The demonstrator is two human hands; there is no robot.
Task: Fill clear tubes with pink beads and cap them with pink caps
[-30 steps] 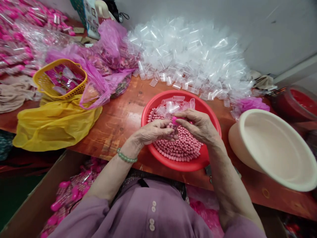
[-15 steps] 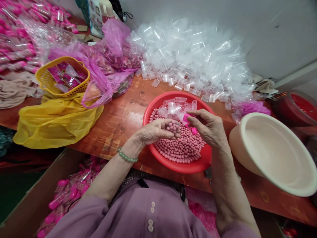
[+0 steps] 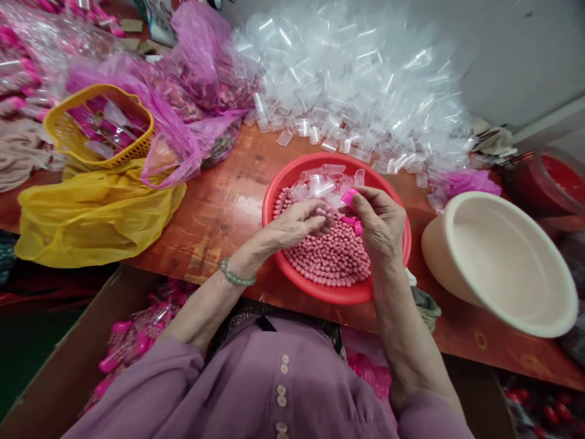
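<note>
Over the left part of the red basin (image 3: pixel 299 286), my left hand (image 3: pixel 290 225) is closed around a clear tube of pink beads (image 3: pixel 323 213), mostly hidden by the fingers. My right hand (image 3: pixel 381 222) pinches a bright pink cap (image 3: pixel 350 197) between thumb and fingers, just right of the tube and apart from it. Round pink beads (image 3: pixel 329 259) cover the basin's bottom. Empty clear tubes (image 3: pixel 322 183) lie on them at the far side. More pink caps (image 3: pixel 356 227) rest on the beads below my right hand.
A large heap of clear tubes (image 3: pixel 356 79) covers the table's back. At the right stands a cream basin (image 3: pixel 507 268). To the left are a yellow basket (image 3: pixel 132 152), a yellow bag (image 3: pixel 100 213) and a pink bag (image 3: pixel 201 36). Below the table edge, a box holds pink-capped items (image 3: pixel 121 329).
My right hand has lifted the pink cap slightly and turned it. The left hand has rolled over, so its back now hides most of the bead-filled tube. The view has shifted a little.
</note>
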